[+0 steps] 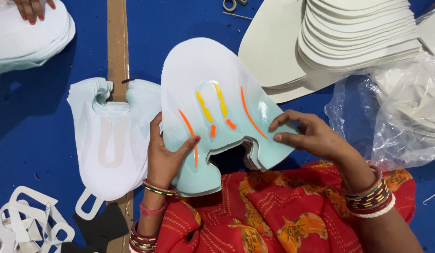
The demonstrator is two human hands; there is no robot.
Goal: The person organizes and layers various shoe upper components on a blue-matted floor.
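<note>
A stack of pale mint and white shoe-upper pieces [213, 79] with orange and yellow stripes rests over my lap. My left hand [165, 152] grips its left leg, thumb on top. At the stack's right leg, my right hand [309, 136] pinches the edge with its fingertips. To the left, a second pile of plain white upper pieces [105, 136] lies flat on the blue surface [39, 107].
Stacked cream cut pieces [358, 33] sit at top right beside a clear plastic bag [405, 112]. Another person's hand [32, 8] rests on a white pile [25, 40] at top left. Scissors [234, 4] lie at the top edge. White cut-out scraps [25, 222] lie at bottom left.
</note>
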